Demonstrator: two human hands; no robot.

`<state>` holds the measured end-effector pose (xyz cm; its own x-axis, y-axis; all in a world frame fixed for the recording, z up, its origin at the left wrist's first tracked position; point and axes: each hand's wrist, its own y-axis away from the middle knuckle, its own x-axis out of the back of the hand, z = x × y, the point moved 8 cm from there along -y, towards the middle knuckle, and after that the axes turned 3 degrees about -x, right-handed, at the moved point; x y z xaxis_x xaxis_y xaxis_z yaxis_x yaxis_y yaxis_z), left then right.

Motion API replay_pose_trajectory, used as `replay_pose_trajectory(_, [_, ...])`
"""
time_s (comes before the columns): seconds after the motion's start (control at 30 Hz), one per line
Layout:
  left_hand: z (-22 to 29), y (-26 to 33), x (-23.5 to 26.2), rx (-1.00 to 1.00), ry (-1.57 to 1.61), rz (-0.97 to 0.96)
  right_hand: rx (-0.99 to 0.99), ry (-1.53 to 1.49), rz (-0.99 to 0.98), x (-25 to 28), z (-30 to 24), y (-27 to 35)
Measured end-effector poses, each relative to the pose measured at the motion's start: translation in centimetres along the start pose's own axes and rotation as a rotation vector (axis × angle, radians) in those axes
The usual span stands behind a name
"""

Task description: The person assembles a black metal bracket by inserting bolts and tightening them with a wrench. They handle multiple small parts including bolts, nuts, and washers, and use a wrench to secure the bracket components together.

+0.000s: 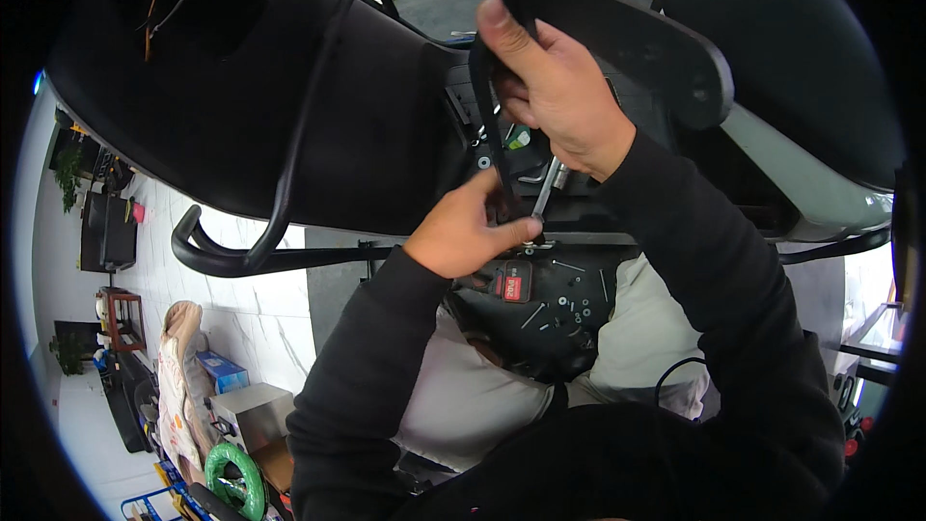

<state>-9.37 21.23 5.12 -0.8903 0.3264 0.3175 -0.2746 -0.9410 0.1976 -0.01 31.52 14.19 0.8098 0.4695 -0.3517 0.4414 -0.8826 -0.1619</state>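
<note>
My right hand is closed around a black bracket, with its thumb pressed along the upper part. A narrow, bent strip of the bracket runs down to my left hand, whose thumb and fingers grip the lower end. Behind my right hand, a broad flat black arm with a rounded end reaches to the right; whether it belongs to the bracket I cannot tell. A shiny socket tool lies just beside my left fingertips, on the dark footboard of a scooter. A washer sits near it.
The scooter's black front panel and tubular guard stand at left, its seat at right. Between my knees, a black tray carries several bolts, washers and a red-labelled battery pack. A metal box and green ring are lower left.
</note>
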Motion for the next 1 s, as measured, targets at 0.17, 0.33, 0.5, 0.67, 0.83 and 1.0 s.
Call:
replay_pose_trajectory(0.17, [2.6, -0.3, -0.1, -0.077, 0.619, 0.164, -0.205, -0.055, -0.077, -1.1, 0.8, 0.2])
replay_pose_trajectory(0.33, [3.5, 0.4, 0.3, -0.094, 0.516, 0.481, 0.016, 0.06, -0.174, -1.5, -4.3, 0.8])
replay_pose_trajectory(0.5, [2.6, 1.0, 2.7, -0.098, 0.414, 0.58, 0.191, 0.812, -0.235, 2.5, -5.8, 4.6])
replay_pose_trajectory(0.67, [1.8, 2.3, 2.6, -0.061, 0.419, 0.497, -0.385, 1.245, -0.692, 5.5, 4.1, 9.5])
replay_pose_trajectory(0.83, [1.2, 3.6, 2.3, 0.024, 0.477, 0.435, -0.933, 0.91, -1.142, 7.3, 17.5, 21.6])
replay_pose_trajectory(1.0, [1.0, 5.7, 2.4, 0.038, 0.454, 0.352, -0.745, 1.531, -0.934, 18.3, 31.3, 27.7])
